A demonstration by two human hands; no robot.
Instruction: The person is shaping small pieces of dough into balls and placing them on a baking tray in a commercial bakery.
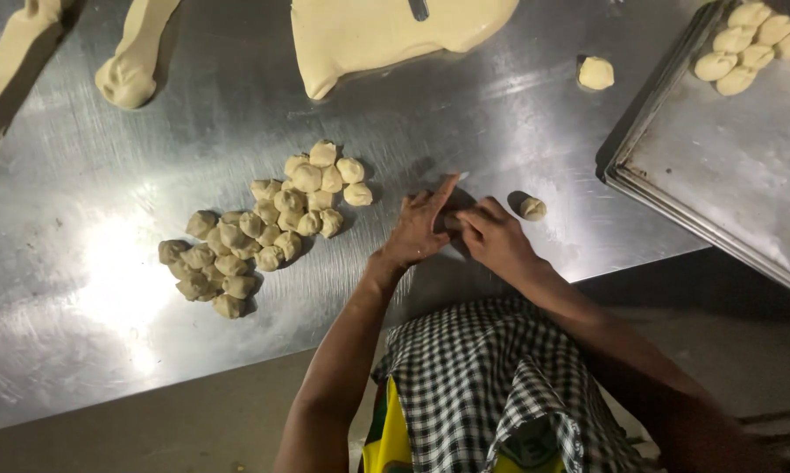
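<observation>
Near the front edge of the steel tabletop, a little right of its middle, the left hand and right hand meet; the left fingers lie straight and pressed together, slanting over the right fingers, which curl inward; whether a piece of dough sits between them I cannot tell, since the hands hide that spot; just beside the right hand lies one small dough ball, apart from the skin; left of the hands, toward the tabletop's middle, a heap of rough dough lumps spreads out; such dough looks soft, light and a touch tacky, likely to dent under a hard pinch, so a loose cupped hold around its sides would suit it best; farther back rest a dough slab, a dough roll and a lone dough piece; at the right edge a metal tray carries shaped rounds.
</observation>
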